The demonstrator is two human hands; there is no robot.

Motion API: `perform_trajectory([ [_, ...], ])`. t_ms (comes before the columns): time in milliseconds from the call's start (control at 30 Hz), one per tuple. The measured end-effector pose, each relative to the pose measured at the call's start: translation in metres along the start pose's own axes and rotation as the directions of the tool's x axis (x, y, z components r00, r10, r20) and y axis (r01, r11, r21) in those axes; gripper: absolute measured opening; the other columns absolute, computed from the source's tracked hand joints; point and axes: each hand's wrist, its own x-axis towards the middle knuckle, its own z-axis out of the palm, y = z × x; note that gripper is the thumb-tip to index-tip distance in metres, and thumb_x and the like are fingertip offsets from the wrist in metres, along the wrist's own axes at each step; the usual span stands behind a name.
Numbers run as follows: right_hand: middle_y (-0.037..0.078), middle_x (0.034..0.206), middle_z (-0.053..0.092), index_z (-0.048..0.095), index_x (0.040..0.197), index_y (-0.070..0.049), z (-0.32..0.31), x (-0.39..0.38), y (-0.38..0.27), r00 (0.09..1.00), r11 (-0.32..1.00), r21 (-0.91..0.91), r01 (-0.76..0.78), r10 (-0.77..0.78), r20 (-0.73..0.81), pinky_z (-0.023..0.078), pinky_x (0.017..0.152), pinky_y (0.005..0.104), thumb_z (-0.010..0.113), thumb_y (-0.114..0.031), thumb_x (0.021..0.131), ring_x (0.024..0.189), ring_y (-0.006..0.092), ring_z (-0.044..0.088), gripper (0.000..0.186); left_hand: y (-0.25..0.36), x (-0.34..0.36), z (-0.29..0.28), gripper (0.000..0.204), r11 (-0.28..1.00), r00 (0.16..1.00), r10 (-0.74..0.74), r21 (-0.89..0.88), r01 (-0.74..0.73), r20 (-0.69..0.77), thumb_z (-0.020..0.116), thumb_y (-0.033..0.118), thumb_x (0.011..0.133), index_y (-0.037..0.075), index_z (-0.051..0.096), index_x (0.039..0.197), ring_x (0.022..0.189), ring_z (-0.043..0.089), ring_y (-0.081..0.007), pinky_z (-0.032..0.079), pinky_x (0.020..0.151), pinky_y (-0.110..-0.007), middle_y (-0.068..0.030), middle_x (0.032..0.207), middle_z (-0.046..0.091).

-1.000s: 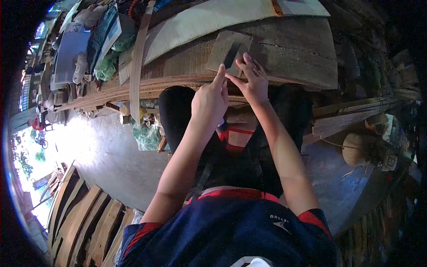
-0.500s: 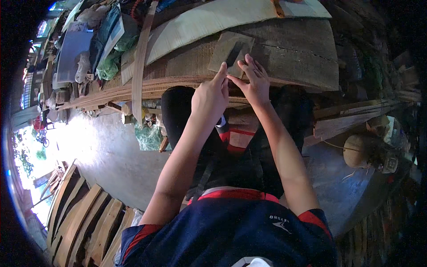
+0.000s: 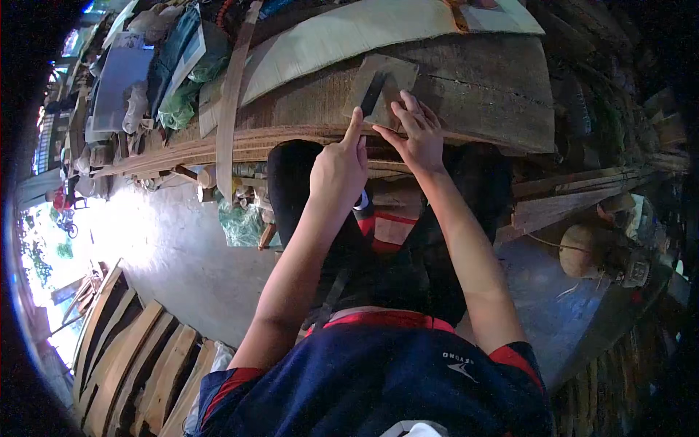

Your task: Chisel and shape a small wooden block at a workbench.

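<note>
On the broad brown wooden board (image 3: pixel 502 95) in front of me lies a thin, roughly square brownish plate (image 3: pixel 399 69), set at a slant. A narrow dark strip (image 3: pixel 373 93) crosses it; whether it is a flat object or a shadow I cannot tell. My left hand (image 3: pixel 340 165) is at the plate's near left edge, index finger stretched along the strip's near end and the other fingers curled under. What they hold, if anything, is hidden. My right hand (image 3: pixel 420 138) has its fingers apart beside the plate's right edge, its thumb pointing towards the left hand.
Behind the plate lies a long pale curved board (image 3: pixel 328 44). A narrow wooden slat (image 3: pixel 231 109) crosses the stack at left, near a green plastic bag (image 3: pixel 177 109) and clutter. Several curved planks (image 3: pixel 124 349) stand at lower left. A rounded tan object (image 3: pixel 579 250) sits at right.
My left hand and the dark strip have shifted slightly left and nearer to me. The plate has moved a little to the right. My right hand has barely moved.
</note>
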Motion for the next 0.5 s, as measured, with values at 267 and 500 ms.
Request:
perform_trajectory([
  [267, 0.009, 0.118, 0.055, 0.057, 0.094, -0.005, -0.005, 0.012, -0.016, 0.990, 0.996, -0.086, -0.027, 0.039, 0.139, 0.046, 0.082, 0.0392, 0.073, -0.037, 0.068, 0.096, 0.0298, 0.058, 0.044, -0.015, -0.045, -0.015, 0.051, 0.998, 0.995, -0.041, -0.040, 0.045, 0.088, 0.042, 0.020, 0.090, 0.014, 0.025, 0.137, 0.048, 0.056, -0.0337, 0.044, 0.045, -0.045, -0.0185, 0.054, 0.054],
  [500, 0.010, 0.117, 0.055, 0.057, 0.100, -0.006, 0.005, 0.007, -0.014, 1.000, 0.987, -0.158, 0.023, -0.020, 0.024, 0.046, 0.085, 0.0417, 0.069, -0.042, 0.071, 0.096, 0.0329, 0.058, 0.048, -0.014, -0.016, -0.017, 0.047, 0.999, 0.998, -0.027, -0.030, 0.029, 0.059, 0.043, 0.020, 0.089, 0.022, 0.032, 0.135, 0.051, 0.057, -0.0351, 0.045, 0.047, -0.046, -0.0186, 0.056, 0.055],
])
